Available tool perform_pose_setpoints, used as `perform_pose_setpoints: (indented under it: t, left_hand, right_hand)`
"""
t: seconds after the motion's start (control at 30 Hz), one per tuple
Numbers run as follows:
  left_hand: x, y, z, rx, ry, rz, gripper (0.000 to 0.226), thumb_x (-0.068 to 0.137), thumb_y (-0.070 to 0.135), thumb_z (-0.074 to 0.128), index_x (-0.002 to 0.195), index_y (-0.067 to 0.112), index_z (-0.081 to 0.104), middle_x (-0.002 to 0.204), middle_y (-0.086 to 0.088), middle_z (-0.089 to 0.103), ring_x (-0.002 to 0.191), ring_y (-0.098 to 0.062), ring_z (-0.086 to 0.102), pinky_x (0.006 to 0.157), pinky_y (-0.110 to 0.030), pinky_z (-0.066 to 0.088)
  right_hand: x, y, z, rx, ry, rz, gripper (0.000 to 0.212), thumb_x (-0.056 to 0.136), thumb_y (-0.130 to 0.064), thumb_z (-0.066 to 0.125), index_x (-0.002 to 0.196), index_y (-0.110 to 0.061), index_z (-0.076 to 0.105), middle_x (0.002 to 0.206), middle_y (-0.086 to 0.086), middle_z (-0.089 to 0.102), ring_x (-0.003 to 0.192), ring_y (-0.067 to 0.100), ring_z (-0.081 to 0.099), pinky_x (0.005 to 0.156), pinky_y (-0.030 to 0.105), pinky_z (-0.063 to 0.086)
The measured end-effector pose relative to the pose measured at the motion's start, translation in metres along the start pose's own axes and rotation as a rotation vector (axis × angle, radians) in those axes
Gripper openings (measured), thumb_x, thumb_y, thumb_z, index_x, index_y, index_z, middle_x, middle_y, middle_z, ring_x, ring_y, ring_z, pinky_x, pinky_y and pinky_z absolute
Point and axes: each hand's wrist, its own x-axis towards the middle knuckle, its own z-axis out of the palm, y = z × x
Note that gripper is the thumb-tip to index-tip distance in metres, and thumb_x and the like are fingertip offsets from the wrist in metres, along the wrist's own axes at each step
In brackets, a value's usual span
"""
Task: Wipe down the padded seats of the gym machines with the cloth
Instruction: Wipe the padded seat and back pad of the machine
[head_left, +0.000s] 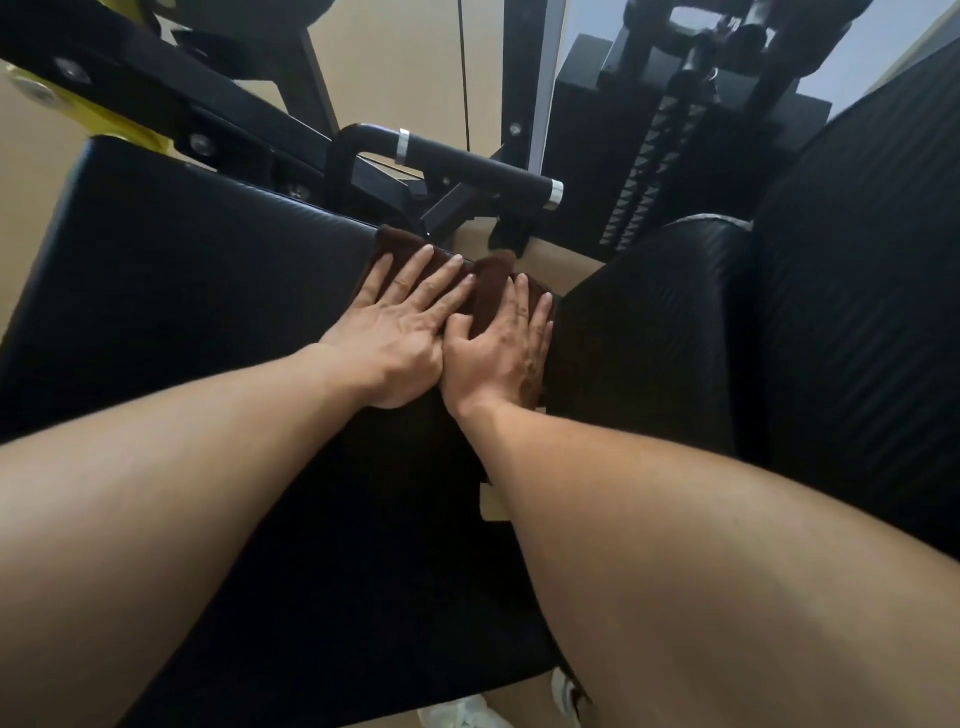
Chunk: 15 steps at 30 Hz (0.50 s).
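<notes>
A dark brown cloth (488, 283) lies on the far right corner of a wide black padded seat (171, 291). My left hand (402, 325) presses flat on the cloth with its fingers spread. Beside it, touching, my right hand (501, 348) also lies flat on the cloth at the pad's right edge, thumb bent against the left hand. Most of the cloth is hidden under both hands. A second black padded seat (654, 332) sits to the right across a narrow gap.
A black handle bar (483, 169) with silver end caps juts out just beyond the cloth. A weight stack (649, 171) stands behind it. A tall black ribbed back pad (862, 270) rises at the right. Yellow frame parts (98, 117) cross the upper left. White shoes (467, 714) show below.
</notes>
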Motion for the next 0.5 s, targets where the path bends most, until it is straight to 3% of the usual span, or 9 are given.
perform_pose_setpoints:
  t: [0.2, 0.5]
  left_hand:
    - [0.029, -0.001, -0.005, 0.011, 0.011, -0.002, 0.063, 0.103, 0.040, 0.018, 0.159, 0.034, -0.009, 0.167, 0.011, -0.019, 0.151, -0.014, -0.027, 0.121, -0.044, -0.022]
    - [0.055, -0.006, -0.015, 0.011, -0.027, 0.021, 0.062, 0.102, 0.039, 0.022, 0.159, 0.034, 0.000, 0.170, 0.008, -0.005, 0.155, -0.016, -0.014, 0.124, -0.047, -0.013]
  right_hand:
    - [0.031, -0.003, -0.006, 0.050, -0.034, 0.022, 0.063, 0.100, -0.035, 0.046, 0.157, -0.018, 0.028, 0.168, -0.002, 0.018, 0.156, 0.015, -0.005, 0.121, 0.028, -0.007]
    - [0.049, -0.006, 0.002, 0.050, 0.070, 0.050, 0.053, 0.098, -0.030, 0.048, 0.146, -0.007, 0.046, 0.156, 0.011, 0.042, 0.153, 0.022, 0.017, 0.126, 0.038, 0.002]
